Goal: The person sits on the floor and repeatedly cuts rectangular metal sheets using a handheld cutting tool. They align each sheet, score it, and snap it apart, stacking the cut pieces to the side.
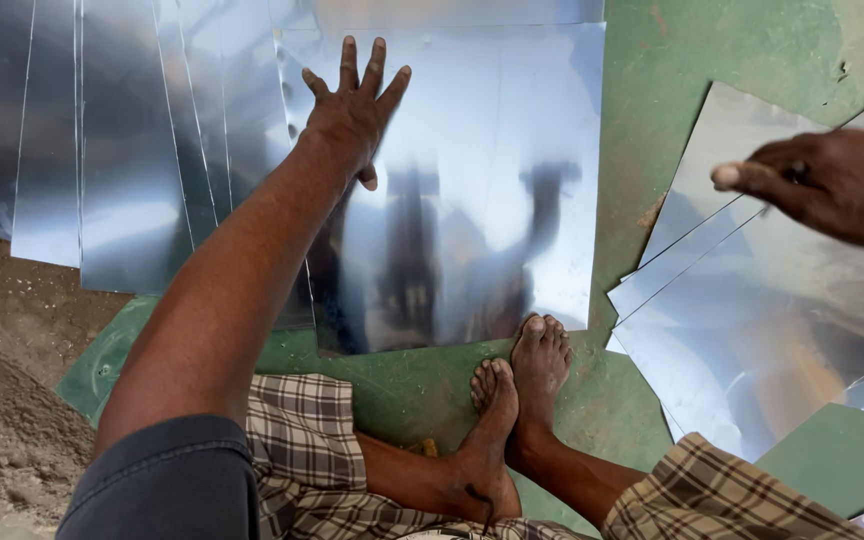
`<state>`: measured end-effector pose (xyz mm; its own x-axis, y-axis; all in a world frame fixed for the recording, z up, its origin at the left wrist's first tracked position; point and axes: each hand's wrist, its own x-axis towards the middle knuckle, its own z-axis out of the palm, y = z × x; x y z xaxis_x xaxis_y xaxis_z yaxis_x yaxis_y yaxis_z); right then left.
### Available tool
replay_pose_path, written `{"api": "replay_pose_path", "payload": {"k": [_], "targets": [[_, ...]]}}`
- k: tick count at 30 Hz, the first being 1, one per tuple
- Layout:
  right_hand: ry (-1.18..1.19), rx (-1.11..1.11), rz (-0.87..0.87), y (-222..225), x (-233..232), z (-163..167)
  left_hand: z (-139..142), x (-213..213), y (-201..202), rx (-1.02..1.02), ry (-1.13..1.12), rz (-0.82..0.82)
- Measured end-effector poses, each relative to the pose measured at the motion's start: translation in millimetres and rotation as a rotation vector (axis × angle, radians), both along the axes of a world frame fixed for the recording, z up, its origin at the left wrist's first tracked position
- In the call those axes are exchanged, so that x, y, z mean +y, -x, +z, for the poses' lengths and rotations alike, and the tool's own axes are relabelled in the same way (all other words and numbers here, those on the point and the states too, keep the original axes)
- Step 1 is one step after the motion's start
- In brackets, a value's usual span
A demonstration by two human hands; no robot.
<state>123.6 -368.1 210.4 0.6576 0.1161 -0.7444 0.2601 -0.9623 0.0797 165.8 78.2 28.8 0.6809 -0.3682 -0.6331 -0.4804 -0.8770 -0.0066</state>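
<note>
My left hand (352,110) lies flat with fingers spread on a shiny metal sheet (492,200) that rests on the green floor in front of me. My right hand (832,185) hovers over a second pile of metal sheets (752,330) at the right, fingers loosely curled, holding nothing. My bare feet (517,385) rest just below the front edge of the middle sheet.
Several more metal sheets (102,150) overlap at the far left, partly on sandy ground (2,440). The green floor (672,100) shows between the middle and right piles. My checked cloth (302,440) covers my knees at the bottom.
</note>
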Motion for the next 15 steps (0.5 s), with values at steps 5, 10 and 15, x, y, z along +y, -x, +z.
{"api": "replay_pose_path", "payload": {"k": [5, 10, 15], "targets": [[-0.125, -0.031, -0.017, -139.7, 110.1, -88.5, 3.2, 1.7, 2.1, 0.015, 0.071, 0.05], [-1.143, 0.216, -0.264, -181.9, 267.6, -170.3, 2.0, 0.4, 5.1, 0.047, 0.092, 0.071], [-1.307, 0.259, -0.35, -171.2, 352.0, -194.1, 6.3, -1.5, 3.8, 0.063, 0.102, 0.091]]}}
